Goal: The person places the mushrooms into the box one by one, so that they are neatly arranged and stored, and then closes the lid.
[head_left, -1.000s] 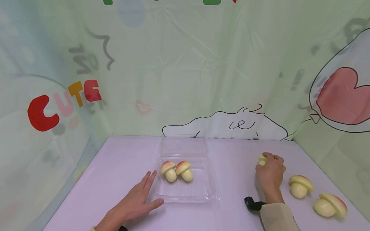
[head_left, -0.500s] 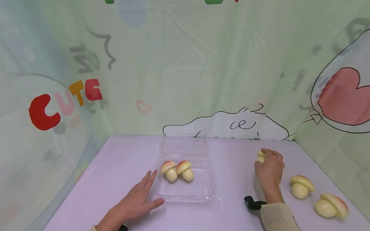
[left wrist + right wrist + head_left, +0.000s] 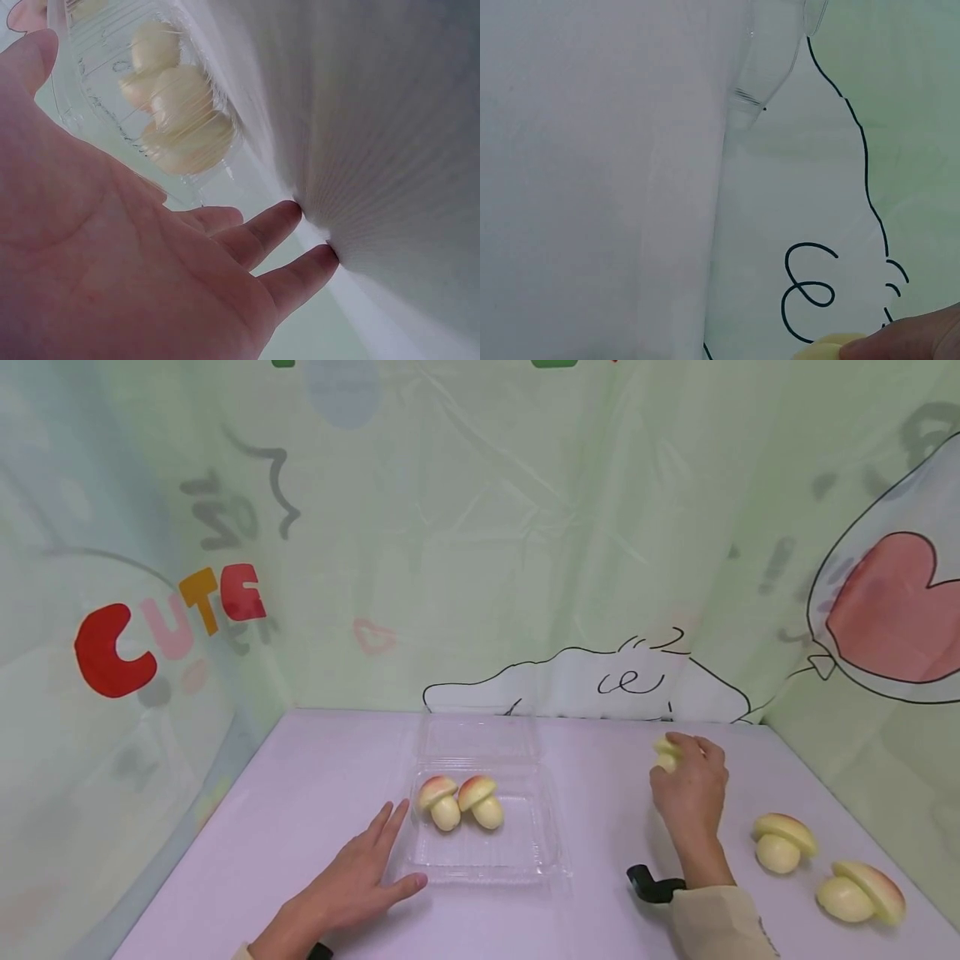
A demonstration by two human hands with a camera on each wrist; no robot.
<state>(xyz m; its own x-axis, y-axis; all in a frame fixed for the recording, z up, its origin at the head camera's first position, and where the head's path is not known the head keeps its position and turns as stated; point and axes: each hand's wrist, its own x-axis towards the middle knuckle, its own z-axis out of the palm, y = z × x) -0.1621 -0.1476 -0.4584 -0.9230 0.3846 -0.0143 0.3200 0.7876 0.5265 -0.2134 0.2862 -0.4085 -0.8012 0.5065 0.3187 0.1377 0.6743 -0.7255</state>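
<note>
Head view: a mushroom-shaped toy (image 3: 666, 755) is gripped in the curled fingers of the right hand (image 3: 688, 793), raised slightly over the lilac table (image 3: 300, 793) near its far right part. Only the toy's pale yellow end is seen past the knuckles; the rest is covered by the hand. In the right wrist view, a yellow edge of the toy (image 3: 829, 349) is seen at the bottom beside a fingertip (image 3: 907, 339).

The left hand (image 3: 352, 881) is laid flat on the table with its fingers straight and spread, the thumb touching the near left corner of a clear plastic container (image 3: 525, 860). Through the container wall in the left wrist view, the toys inside are seen as pale blurred shapes (image 3: 176, 112).

Two mushroom toys (image 3: 459, 802) are lying side by side in the far half of the container, touching each other. The container's lid (image 3: 477, 739) is folded open behind it, toward the backdrop.

Two more mushroom toys, one (image 3: 782, 842) near the right wrist and another (image 3: 861, 893) further right, are left on the table. Between the held toy and the container only bare table is seen.
</note>
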